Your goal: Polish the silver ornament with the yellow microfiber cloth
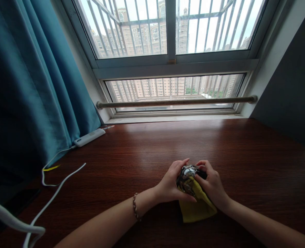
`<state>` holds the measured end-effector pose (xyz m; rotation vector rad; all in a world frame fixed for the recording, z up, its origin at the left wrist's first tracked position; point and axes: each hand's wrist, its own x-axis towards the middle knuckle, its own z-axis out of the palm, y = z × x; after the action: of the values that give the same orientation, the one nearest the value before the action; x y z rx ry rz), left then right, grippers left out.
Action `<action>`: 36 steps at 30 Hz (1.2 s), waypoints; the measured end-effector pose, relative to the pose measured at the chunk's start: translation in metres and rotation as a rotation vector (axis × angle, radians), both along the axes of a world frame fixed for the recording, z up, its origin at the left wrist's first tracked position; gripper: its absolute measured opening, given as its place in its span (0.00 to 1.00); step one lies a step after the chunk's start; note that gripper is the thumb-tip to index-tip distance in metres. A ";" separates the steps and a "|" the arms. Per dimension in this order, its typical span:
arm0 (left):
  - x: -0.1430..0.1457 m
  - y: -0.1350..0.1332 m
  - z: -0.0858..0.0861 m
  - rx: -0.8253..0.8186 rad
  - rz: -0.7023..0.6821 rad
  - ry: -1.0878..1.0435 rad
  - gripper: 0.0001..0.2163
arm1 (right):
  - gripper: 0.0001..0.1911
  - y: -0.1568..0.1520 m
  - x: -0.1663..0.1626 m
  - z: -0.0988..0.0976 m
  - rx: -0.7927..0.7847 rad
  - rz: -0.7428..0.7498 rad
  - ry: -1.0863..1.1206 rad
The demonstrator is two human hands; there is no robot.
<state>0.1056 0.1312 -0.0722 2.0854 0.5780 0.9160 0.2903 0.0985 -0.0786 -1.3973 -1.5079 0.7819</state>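
Both hands meet near the front middle of a dark wooden table (245, 148). My left hand (171, 184) curls round the left side of a small shiny patterned object (186, 175), thumb underneath. My right hand (212, 184) is closed on its right side, with its fingers pressing a yellow cloth (196, 208) against it. The cloth's loose end lies on the table below my hands. A beaded bracelet (135, 206) sits on my left wrist. What the shiny object is I cannot make out.
A white power strip (89, 137) lies at the table's back left, its white cable (56, 193) running toward the front left corner. A teal curtain (30, 86) hangs at left. A barred window (171, 51) with a metal rail (175, 102) stands behind the table.
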 end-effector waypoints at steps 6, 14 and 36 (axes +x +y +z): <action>-0.001 0.001 0.001 0.033 -0.020 -0.049 0.43 | 0.17 -0.003 -0.001 0.001 -0.007 -0.051 -0.022; 0.001 -0.001 0.005 0.099 -0.021 -0.053 0.43 | 0.17 -0.005 0.000 -0.003 0.053 -0.070 -0.058; -0.001 -0.003 0.009 0.174 0.143 0.130 0.35 | 0.22 -0.007 -0.002 -0.008 0.206 -0.108 -0.114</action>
<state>0.1049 0.1286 -0.0631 2.2960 0.7473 0.9442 0.2881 0.0917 -0.0870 -1.3739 -1.5386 0.4732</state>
